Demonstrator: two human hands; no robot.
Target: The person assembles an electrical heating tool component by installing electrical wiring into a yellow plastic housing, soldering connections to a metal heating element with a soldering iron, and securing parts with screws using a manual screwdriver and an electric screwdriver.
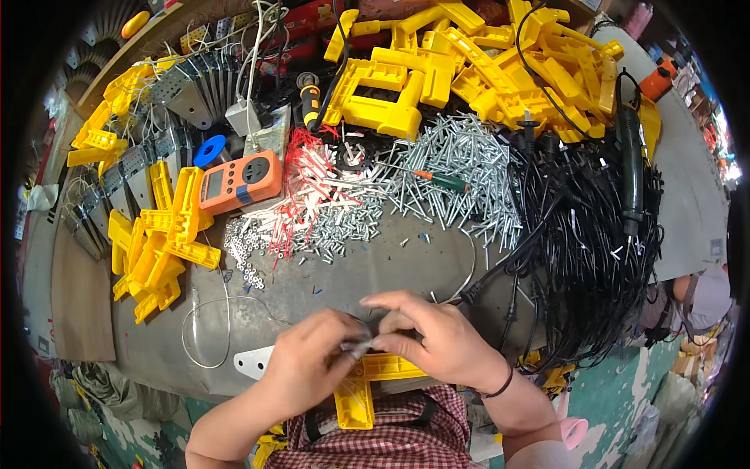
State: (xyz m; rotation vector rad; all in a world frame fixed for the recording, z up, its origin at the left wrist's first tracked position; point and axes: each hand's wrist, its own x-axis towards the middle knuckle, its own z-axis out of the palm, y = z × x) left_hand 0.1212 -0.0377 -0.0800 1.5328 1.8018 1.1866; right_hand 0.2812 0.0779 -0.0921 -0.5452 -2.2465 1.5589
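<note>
My left hand (311,356) is closed, its fingertips pinching at something small and greyish, too blurred to name. Facing it, my right hand (439,338) brings thumb and fingers to the same spot, with the index finger stretched above. Below both hands lies a yellow plastic housing (356,408) at the table's near edge, partly covered by them. A metal plate with holes (254,362) sticks out to the left from behind my left wrist. Thin pale wire (184,332) loops on the table left of my left hand.
Heaped screws (449,176), small white-and-red parts (312,168) and black cords (582,258) cover the table's far side. An orange meter (241,186) stands by yellow housings (168,242). More yellow housings (383,98) lie at the back. A corded screwdriver (630,168) hangs at right.
</note>
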